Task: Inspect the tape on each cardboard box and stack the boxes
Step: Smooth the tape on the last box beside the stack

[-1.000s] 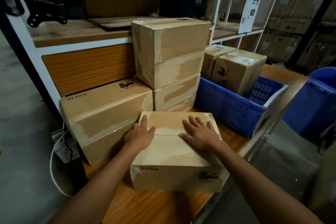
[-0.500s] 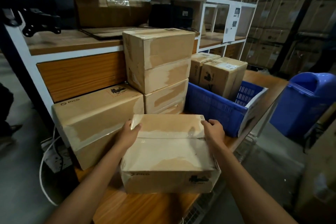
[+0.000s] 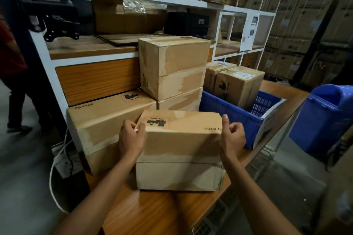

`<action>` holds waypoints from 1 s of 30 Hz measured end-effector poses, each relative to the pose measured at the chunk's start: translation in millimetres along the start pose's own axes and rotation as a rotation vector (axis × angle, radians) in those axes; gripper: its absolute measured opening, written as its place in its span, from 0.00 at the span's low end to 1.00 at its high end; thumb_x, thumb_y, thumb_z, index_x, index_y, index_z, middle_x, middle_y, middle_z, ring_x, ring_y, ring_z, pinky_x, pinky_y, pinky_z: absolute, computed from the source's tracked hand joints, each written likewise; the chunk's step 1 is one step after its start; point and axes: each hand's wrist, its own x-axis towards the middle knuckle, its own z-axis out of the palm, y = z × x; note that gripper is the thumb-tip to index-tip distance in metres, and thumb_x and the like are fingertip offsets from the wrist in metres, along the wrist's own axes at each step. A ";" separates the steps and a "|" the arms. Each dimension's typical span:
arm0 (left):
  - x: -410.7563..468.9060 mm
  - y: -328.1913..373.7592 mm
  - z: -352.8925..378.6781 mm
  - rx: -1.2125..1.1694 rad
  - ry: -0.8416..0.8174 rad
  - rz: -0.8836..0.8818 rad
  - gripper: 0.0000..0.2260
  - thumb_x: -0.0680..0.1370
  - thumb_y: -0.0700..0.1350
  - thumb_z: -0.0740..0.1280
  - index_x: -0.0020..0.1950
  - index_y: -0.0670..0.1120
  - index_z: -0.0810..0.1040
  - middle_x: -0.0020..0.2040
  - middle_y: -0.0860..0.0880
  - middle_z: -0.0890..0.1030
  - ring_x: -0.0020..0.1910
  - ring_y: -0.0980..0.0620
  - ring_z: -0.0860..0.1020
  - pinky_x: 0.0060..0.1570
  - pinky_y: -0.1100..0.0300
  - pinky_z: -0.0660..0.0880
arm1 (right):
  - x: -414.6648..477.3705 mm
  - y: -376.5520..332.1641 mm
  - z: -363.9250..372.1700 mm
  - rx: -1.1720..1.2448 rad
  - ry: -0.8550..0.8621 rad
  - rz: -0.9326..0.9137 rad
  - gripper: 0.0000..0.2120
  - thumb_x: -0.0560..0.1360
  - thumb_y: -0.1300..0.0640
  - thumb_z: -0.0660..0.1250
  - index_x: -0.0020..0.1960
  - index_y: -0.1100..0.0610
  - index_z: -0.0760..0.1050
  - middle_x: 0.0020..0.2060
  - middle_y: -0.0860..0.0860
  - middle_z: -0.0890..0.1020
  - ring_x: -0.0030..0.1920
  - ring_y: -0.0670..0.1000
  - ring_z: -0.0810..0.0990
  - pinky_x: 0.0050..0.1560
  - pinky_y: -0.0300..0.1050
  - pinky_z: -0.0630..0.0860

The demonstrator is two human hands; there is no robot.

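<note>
We have the box in hand (image 3: 181,139) near-middle on the wooden table (image 3: 152,213), tipped so the taped face looks at us; we cannot tell if its near lower edge rests on the table or hangs just above it. Left hand (image 3: 131,137) grips the box's left end, fingers curled round the far upper corner. Right hand (image 3: 232,135) clamps the right end with palm and upright thumb, fingers curled in beside the cardboard. The tape seam (image 3: 179,162) runs left to right across the near face, flat in the middle, some wrinkle at its right end.

Step, as we judge it: tape check, stacking not yet done. We squeeze evenly from both ends, keep thumbs off the seam, turn the box to see where the tape wraps the ends, then lift level and set it down square.

The likely landing spots are the long box (image 3: 107,120) just left, or the stack (image 3: 172,66) behind at far middle. The stack is tall, so it needs a high lift. The blue crate (image 3: 229,112) with upright boxes sits just right, and our right knuckles are near its wall. A power strip (image 3: 65,160) with white cable hangs off the left table edge. A person (image 3: 11,63) stands far left, well apart, and a blue bin (image 3: 324,116) stands right, off the table
</note>
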 end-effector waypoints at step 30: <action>-28.8 13.4 -11.6 0.705 -0.391 0.626 0.23 0.85 0.52 0.50 0.80 0.50 0.59 0.81 0.49 0.59 0.79 0.52 0.56 0.78 0.54 0.52 | -47.5 -39.8 82.4 -1.030 -1.051 -0.724 0.30 0.84 0.41 0.45 0.83 0.52 0.48 0.82 0.54 0.49 0.81 0.54 0.46 0.80 0.56 0.48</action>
